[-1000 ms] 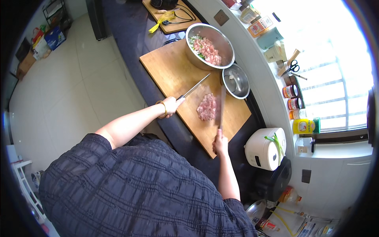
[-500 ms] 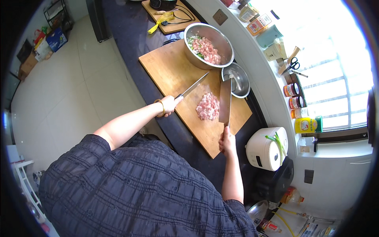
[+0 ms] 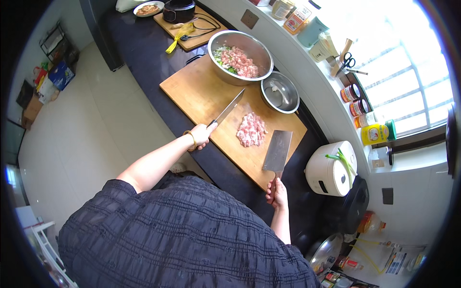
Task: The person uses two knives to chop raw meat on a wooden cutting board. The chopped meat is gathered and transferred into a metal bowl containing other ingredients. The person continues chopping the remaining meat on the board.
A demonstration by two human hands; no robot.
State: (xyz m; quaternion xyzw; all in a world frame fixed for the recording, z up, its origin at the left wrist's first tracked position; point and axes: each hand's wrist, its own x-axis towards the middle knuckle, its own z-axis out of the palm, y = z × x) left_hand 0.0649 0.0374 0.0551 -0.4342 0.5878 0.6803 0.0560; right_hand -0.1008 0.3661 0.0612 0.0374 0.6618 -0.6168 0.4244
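My left hand, with a gold bangle at the wrist, is closed round the handle of a kitchen knife. That blade reaches over the wooden cutting board. In my right hand is the handle of a cleaver, its broad blade over the board's right part. Between the two blades lies a small heap of chopped pink meat. At the board's far end stands a large steel bowl, holding chopped meat and green and white bits. Beside it is a smaller steel bowl with a little white stuff inside.
A white rice cooker with spring onion on its lid stands to the right. Jars and scissors line the window ledge. Farther back are a second board, a black pot and a plate of food.
The cleaver has drawn back toward me, away from the small bowl, and its blade has turned to show its broad face. My left hand keeps its knife in nearly the same place.
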